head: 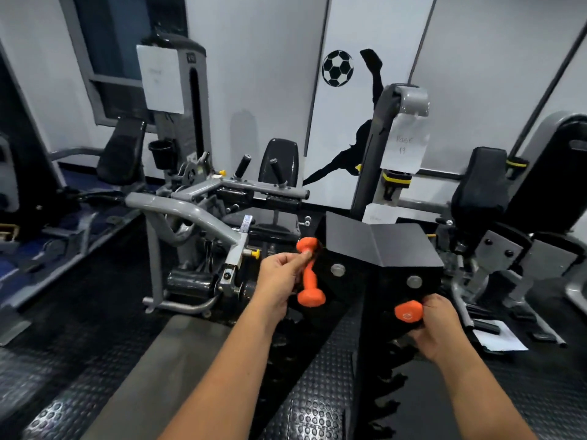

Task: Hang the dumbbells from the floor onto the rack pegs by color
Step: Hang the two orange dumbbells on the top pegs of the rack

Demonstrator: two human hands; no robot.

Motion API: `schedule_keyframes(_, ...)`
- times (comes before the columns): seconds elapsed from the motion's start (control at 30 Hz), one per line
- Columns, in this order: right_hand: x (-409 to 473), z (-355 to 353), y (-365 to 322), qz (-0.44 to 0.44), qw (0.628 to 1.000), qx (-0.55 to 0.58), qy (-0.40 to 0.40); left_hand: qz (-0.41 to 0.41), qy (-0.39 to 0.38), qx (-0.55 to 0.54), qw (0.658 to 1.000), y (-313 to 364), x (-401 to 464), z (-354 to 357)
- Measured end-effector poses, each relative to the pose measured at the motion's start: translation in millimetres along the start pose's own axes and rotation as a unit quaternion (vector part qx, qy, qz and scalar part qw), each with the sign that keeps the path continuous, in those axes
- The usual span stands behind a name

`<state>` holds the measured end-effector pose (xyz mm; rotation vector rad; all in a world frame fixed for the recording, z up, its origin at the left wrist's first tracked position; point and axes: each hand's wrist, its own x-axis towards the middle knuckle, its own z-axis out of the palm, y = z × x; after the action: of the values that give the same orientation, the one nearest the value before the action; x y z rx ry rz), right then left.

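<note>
Holding one orange dumbbell [309, 274] per hand: left hand [279, 277] pinches loosely, may drop; right hand [440, 325] wraps second dumbbell [408, 311]; I see no pegs.

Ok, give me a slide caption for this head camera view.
Each hand, left and right, grips an orange dumbbell at the black rack.

1. two forearms reach in from the bottom edge, both bare from elbow to wrist, no sleeves in view.
2. left hand [281, 274]: bare, no glove, ring or watch visible.
3. right hand [440, 325]: bare, likewise no glove or wrist strap visible.
</note>
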<state>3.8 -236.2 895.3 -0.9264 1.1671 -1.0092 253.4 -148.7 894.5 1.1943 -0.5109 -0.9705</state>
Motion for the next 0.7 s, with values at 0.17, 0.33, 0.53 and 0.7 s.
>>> schedule_keyframes(0.17, 13, 9, 1, -0.014, 1.0, 0.012, -0.015, -0.024, 0.024, -0.015, 0.999, 2, 4, 9)
schedule_keyframes(0.33, 5, 14, -3, 0.032, 0.998, 0.037, -0.049, -0.017, 0.014, 0.037, 0.999, 0, 6, 11)
schedule_keyframes(0.53, 0, 11, -6, 0.048, 0.997, 0.024, -0.054, 0.028, 0.005, 0.102, 0.994, 2, 5, 8)
schedule_keyframes(0.7, -10, 12, -9, 0.051, 0.996, -0.009, -0.074, 0.021, 0.002, 0.106, 0.994, -12, 11, 8)
